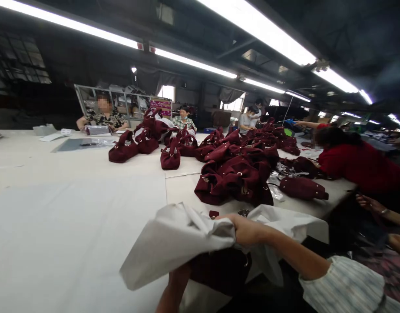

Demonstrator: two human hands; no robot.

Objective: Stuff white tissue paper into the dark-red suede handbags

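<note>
At the far left of the bench, a flat grey sheet lies near some pale papers, with a co-worker in a dark patterned shirt seated behind. Rightward, several small maroon handbags stand or lean on the far side, their handles up. Near and in the middle, the left hand is below a crumpled white sheet, against a shadowed maroon bag; its fingers are hidden, so I cannot tell how far they are open or what they hold. The sheet spreads over the top of that bag at the near edge. A small maroon tag lies just beyond. The right hand comes in from the right, its fingers closed on a bunched part of the sheet. Beyond it is a big heap of maroon bags; farther right one long bag lies beside clear plastic, and a person in red leans over the bench
</note>
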